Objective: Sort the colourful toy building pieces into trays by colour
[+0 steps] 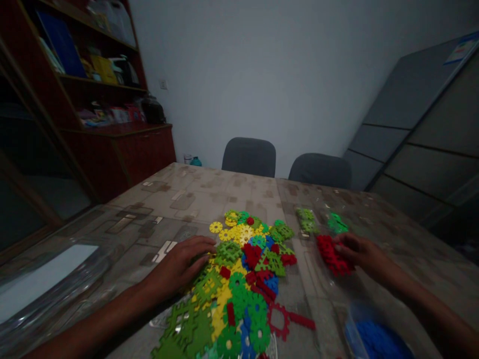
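Left hand [189,257], thumb and fingers parted, at a plastic-piece pile [239,279] cropped toward the table's [220,189] near edge; right hand [354,249] touches red pieces [331,257] toward the right edge, grip unclear; blurred tub [374,334] cut off.

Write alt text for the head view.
A person's right hand touches red pieces beside a multicoloured heap of plastic pieces on a patterned table; the left hand is at the heap's left edge.

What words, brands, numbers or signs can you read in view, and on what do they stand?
No text is readable.
Label on the tall grey unit: too blurred to read.
Packages on the wooden cabinet: too small and dark to read.
Plastic pieces: no lettering visible.
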Demonstrator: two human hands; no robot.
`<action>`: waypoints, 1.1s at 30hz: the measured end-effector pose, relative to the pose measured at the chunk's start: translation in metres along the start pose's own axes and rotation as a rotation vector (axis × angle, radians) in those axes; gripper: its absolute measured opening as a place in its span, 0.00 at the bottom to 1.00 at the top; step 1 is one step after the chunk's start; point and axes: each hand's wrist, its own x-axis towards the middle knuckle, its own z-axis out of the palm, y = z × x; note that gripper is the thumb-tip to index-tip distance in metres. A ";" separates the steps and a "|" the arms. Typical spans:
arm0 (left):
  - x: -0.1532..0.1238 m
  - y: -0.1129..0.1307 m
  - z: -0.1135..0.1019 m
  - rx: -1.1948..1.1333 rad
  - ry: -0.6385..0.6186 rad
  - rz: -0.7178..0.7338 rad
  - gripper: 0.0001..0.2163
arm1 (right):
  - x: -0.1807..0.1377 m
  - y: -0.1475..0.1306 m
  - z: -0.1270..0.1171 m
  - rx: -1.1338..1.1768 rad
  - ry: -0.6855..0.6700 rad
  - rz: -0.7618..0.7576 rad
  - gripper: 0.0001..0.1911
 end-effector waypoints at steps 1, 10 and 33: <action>0.001 0.001 -0.001 0.001 -0.006 0.008 0.11 | -0.001 0.001 0.001 -0.024 -0.007 -0.007 0.20; 0.000 -0.002 -0.001 0.012 -0.003 0.024 0.11 | -0.002 0.005 0.004 -0.310 -0.006 -0.073 0.07; -0.002 0.007 -0.018 -0.063 -0.329 -0.130 0.26 | -0.113 -0.080 0.098 -0.436 -0.327 -0.401 0.16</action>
